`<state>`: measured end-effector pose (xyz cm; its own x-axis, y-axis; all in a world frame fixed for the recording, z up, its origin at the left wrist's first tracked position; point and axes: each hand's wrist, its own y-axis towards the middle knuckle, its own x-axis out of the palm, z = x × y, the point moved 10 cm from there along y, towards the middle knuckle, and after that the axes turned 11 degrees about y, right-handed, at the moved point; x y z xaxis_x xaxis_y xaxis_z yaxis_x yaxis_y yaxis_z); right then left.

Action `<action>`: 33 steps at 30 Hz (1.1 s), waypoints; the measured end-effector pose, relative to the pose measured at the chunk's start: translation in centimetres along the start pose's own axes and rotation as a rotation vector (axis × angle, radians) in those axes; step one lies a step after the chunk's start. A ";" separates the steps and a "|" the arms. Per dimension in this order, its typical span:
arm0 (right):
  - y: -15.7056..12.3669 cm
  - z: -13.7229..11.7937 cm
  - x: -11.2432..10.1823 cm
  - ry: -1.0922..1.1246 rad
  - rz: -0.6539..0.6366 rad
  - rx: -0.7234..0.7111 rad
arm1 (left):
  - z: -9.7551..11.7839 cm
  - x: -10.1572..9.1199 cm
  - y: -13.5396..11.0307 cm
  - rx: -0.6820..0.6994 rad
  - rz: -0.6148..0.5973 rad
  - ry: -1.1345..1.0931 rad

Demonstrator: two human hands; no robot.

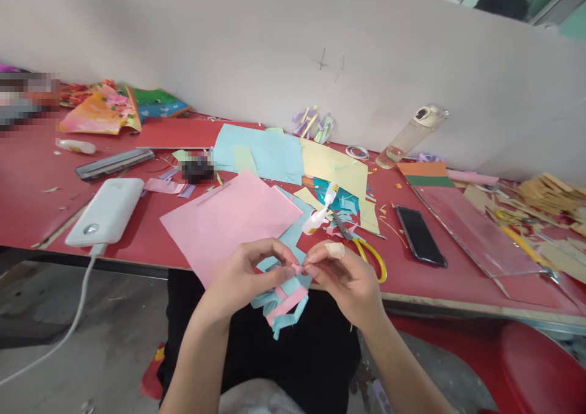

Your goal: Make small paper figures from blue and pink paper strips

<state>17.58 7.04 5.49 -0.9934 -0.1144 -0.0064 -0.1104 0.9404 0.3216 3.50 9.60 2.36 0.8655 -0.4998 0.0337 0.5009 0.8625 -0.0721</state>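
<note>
My left hand (245, 273) and my right hand (348, 276) meet at the table's front edge, both pinching a small craft of folded pink and blue paper strips (284, 304) that hangs down between them. A plaster wraps one finger of my right hand. Just beyond the hands lie a pink paper sheet (224, 218), a small glue bottle (320, 209) and yellow-handled scissors (361, 246) on the red table (27, 194).
A white power bank (107, 209) with a cable sits at the left, a black phone (420, 236) at the right. Blue and yellow sheets, paper scraps, a tilted clear bottle (409, 136), a clear plastic sheet (476, 231) and a red stool (540, 371) surround the spot.
</note>
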 end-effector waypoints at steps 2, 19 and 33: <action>0.0 0.2 -0.1 0.002 0.021 0.013 | -0.2 -0.1 0.0 -0.027 0.012 -0.021; -3.0 4.0 -12.8 -1.189 0.285 0.216 | -2.1 -2.0 0.3 -0.094 0.156 -0.125; -4.8 3.8 -16.6 -0.681 0.485 0.310 | -2.1 -2.4 0.7 -0.042 0.215 -0.148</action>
<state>34.45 5.67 0.43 -0.7245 0.4410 -0.5297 0.4220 0.8915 0.1650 1.75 11.29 0.17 0.9451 -0.2858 0.1587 0.3075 0.9420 -0.1345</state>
